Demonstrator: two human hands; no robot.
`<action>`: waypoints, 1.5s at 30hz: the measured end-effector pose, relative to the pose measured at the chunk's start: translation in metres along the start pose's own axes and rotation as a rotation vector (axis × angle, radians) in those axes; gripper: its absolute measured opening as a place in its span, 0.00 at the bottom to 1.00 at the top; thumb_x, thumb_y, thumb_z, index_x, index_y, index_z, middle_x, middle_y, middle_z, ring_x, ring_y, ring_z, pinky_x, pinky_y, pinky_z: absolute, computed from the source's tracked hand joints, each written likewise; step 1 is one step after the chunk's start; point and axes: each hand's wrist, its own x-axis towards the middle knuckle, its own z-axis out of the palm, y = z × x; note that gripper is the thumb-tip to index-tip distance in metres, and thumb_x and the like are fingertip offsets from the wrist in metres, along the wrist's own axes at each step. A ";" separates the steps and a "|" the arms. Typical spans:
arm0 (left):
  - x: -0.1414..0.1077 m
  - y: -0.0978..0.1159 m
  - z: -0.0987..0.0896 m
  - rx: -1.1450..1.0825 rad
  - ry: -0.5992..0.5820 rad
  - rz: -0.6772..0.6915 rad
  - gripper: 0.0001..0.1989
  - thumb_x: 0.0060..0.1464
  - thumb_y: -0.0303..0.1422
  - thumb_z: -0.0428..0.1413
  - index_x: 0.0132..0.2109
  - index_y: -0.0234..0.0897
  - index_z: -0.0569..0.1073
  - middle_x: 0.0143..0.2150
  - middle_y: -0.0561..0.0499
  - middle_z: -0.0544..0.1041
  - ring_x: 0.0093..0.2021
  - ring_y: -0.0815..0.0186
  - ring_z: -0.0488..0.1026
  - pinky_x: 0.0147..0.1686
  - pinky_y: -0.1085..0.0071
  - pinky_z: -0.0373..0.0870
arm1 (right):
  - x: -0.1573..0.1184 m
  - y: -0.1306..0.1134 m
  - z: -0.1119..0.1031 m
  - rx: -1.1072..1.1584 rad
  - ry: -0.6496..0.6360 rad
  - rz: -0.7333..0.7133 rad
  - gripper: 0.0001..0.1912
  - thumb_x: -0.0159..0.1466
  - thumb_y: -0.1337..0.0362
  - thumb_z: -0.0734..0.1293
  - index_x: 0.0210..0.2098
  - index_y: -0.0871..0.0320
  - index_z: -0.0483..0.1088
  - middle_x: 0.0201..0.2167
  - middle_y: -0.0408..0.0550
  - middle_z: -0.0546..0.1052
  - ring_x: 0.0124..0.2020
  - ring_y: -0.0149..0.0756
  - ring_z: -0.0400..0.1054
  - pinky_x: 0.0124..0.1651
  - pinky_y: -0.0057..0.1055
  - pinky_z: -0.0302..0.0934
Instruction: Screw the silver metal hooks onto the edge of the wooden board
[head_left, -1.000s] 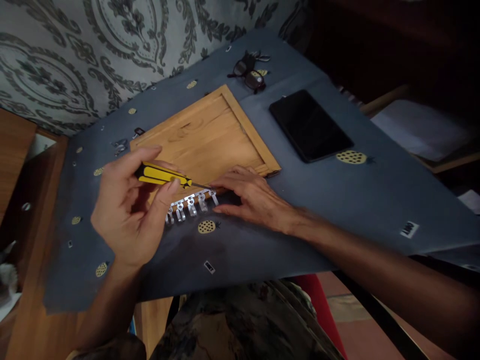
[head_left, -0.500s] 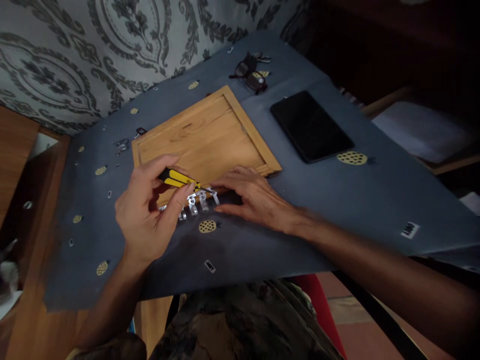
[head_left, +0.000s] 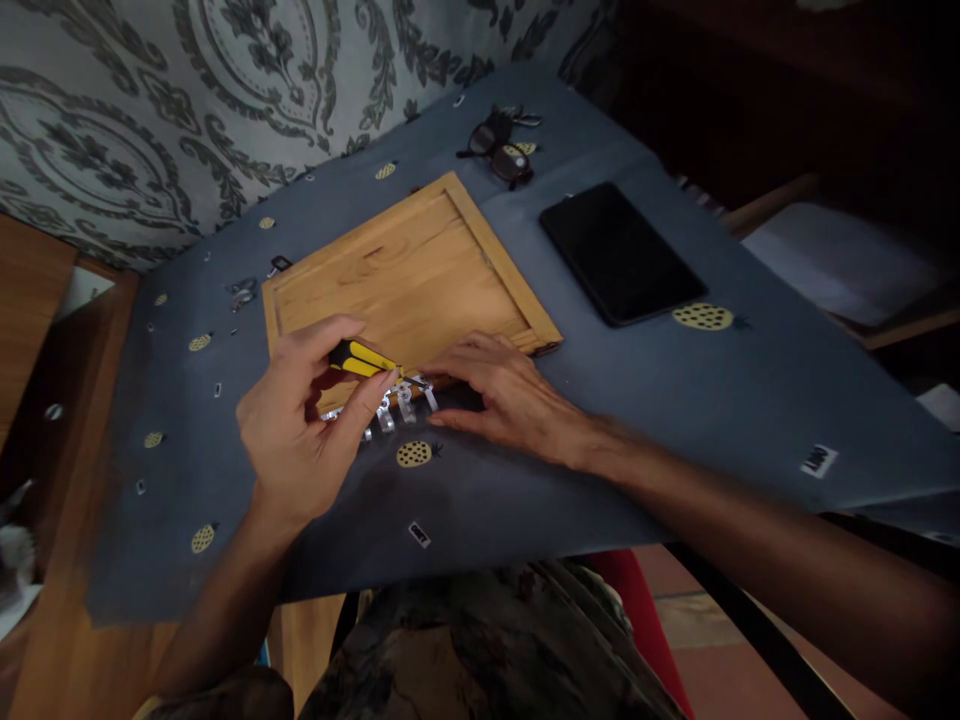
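Observation:
My left hand [head_left: 304, 415] grips a yellow and black screwdriver [head_left: 367, 361] between thumb and fingers. The tool's tip rests at the right end of a row of shiny metal hooks [head_left: 406, 402] along the near edge of a framed wooden board [head_left: 397, 270]. My right hand [head_left: 502, 395] lies over that edge, its fingers and thumb around the rightmost hook [head_left: 430, 396]. The leftmost hooks are partly hidden behind my left hand.
A black tablet [head_left: 622, 253] lies right of the board on the blue patterned cloth [head_left: 675, 400]. Dark glasses [head_left: 499, 155] and keys [head_left: 521, 118] are behind it. Small metal pieces [head_left: 242, 292] lie to the left. A patterned curtain [head_left: 270, 60] hangs at the back.
My left hand and the screwdriver handle have shifted slightly to the right. The right hand and the board have stayed in place.

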 end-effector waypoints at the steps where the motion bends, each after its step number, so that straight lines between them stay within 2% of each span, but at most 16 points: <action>1: 0.001 0.001 0.000 0.003 0.003 0.005 0.20 0.56 0.31 0.66 0.55 0.52 0.75 0.44 0.55 0.80 0.39 0.68 0.81 0.38 0.72 0.85 | 0.000 0.000 0.000 -0.001 0.003 -0.001 0.19 0.63 0.60 0.75 0.52 0.55 0.74 0.47 0.51 0.81 0.50 0.48 0.70 0.53 0.45 0.62; 14: 0.003 -0.001 -0.001 -0.006 -0.068 0.030 0.20 0.58 0.28 0.64 0.56 0.51 0.74 0.47 0.55 0.80 0.42 0.67 0.81 0.40 0.71 0.85 | 0.000 0.002 0.002 -0.004 0.008 -0.003 0.18 0.63 0.59 0.75 0.51 0.55 0.75 0.46 0.51 0.81 0.49 0.48 0.70 0.53 0.44 0.61; 20: 0.006 0.002 0.000 -0.061 -0.062 -0.009 0.20 0.57 0.28 0.65 0.54 0.53 0.75 0.44 0.55 0.79 0.39 0.69 0.81 0.36 0.74 0.85 | 0.000 0.000 0.001 -0.008 0.010 -0.002 0.16 0.63 0.60 0.75 0.49 0.56 0.75 0.45 0.51 0.81 0.49 0.47 0.70 0.53 0.43 0.61; 26: 0.001 -0.002 0.002 -0.061 0.004 -0.036 0.19 0.55 0.29 0.67 0.52 0.52 0.77 0.43 0.56 0.78 0.34 0.71 0.80 0.33 0.75 0.85 | 0.001 -0.001 0.001 -0.013 0.014 -0.002 0.17 0.63 0.60 0.76 0.49 0.58 0.75 0.45 0.52 0.80 0.50 0.47 0.70 0.52 0.43 0.61; 29: 0.001 -0.003 0.001 -0.066 0.003 -0.024 0.20 0.55 0.29 0.67 0.52 0.52 0.77 0.43 0.55 0.78 0.34 0.70 0.80 0.32 0.74 0.85 | 0.001 -0.001 0.001 -0.018 0.009 -0.007 0.17 0.62 0.60 0.76 0.49 0.59 0.75 0.45 0.52 0.80 0.49 0.47 0.70 0.52 0.43 0.61; 33: 0.003 -0.003 -0.003 -0.097 -0.092 -0.023 0.21 0.57 0.27 0.64 0.55 0.54 0.76 0.46 0.55 0.79 0.38 0.69 0.81 0.37 0.72 0.86 | 0.001 -0.001 0.000 -0.016 -0.003 -0.007 0.16 0.63 0.60 0.75 0.49 0.57 0.75 0.46 0.51 0.80 0.50 0.46 0.70 0.53 0.43 0.61; 36: 0.004 -0.004 -0.004 -0.112 -0.132 -0.061 0.21 0.59 0.29 0.64 0.56 0.55 0.75 0.46 0.55 0.80 0.36 0.69 0.81 0.37 0.70 0.86 | 0.000 -0.001 0.000 -0.014 -0.009 -0.008 0.16 0.64 0.59 0.74 0.50 0.56 0.75 0.46 0.50 0.80 0.50 0.46 0.69 0.54 0.43 0.60; 45: -0.004 -0.006 -0.005 -0.091 -0.089 -0.087 0.21 0.59 0.30 0.64 0.57 0.54 0.73 0.47 0.55 0.79 0.37 0.68 0.81 0.37 0.68 0.86 | 0.000 0.001 0.000 -0.022 -0.006 -0.018 0.17 0.63 0.60 0.75 0.49 0.59 0.76 0.46 0.53 0.81 0.50 0.47 0.70 0.55 0.45 0.62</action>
